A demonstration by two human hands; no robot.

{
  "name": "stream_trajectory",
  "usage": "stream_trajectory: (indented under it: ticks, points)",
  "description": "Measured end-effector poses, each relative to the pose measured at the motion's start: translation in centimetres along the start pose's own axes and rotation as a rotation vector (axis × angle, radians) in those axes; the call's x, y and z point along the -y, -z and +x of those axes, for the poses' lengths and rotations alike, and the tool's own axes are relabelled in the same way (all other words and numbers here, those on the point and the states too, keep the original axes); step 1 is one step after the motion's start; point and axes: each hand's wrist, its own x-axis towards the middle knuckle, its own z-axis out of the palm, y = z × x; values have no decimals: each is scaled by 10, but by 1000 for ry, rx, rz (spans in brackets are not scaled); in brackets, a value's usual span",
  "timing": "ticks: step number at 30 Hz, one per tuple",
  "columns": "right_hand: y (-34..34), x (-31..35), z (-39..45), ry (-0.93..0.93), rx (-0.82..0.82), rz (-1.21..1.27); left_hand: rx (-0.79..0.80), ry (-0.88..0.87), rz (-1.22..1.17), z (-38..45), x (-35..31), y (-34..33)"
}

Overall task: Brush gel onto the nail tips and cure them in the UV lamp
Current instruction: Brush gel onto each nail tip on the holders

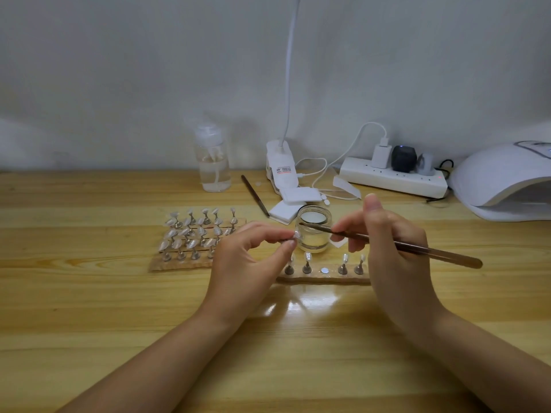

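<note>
Clear gel sits in the small glass jar (pixel 313 228) at the middle of the wooden desk (pixel 89 293), and the brushing step looks to be in hand. The left hand (pixel 247 257) pinches one nail tip on its stand (pixel 293 237) between thumb and fingers, holding it up just beside the jar. The right hand (pixel 387 242) grips a long brown brush (pixel 396 244), fingers curled round the handle, with the bristle end lying over the jar's mouth and close to the held tip. Whether the bristles touch gel or tip cannot be told. Below the hands, a narrow strip holder (pixel 323 278) carries four more tips on stands with one bare magnet spot between them, probably the held stand's place. A larger holder of tips (pixel 190 234) lies to the left. The white UV lamp (pixel 504 180) rests at the far right, well apart. Next comes a thin, even stroke over the tip, which calls for a steady pinch, then resetting the stand on the strip before curing.
</note>
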Motion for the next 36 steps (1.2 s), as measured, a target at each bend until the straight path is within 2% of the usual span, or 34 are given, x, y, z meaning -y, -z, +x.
stream_trajectory:
  ticks: [8, 15, 22, 29, 36]
  points:
    - [-1, 3, -3, 24, 11, 100, -9, 7, -8, 0, 1, 0]
    - [-2, 1, 0, -24, 4, 10, 2, 4, 4, 0, 1, 0]
    - [-1, 4, -3, -12, -20, 112, 9, 14, 0, 0, 1, 1]
    - [-2, 3, -1, -43, -22, 49, 9, 26, 2, 0, 1, 1]
    - [-3, 3, -3, -34, -24, 108, -1, 59, -14, 0, 0, 1]
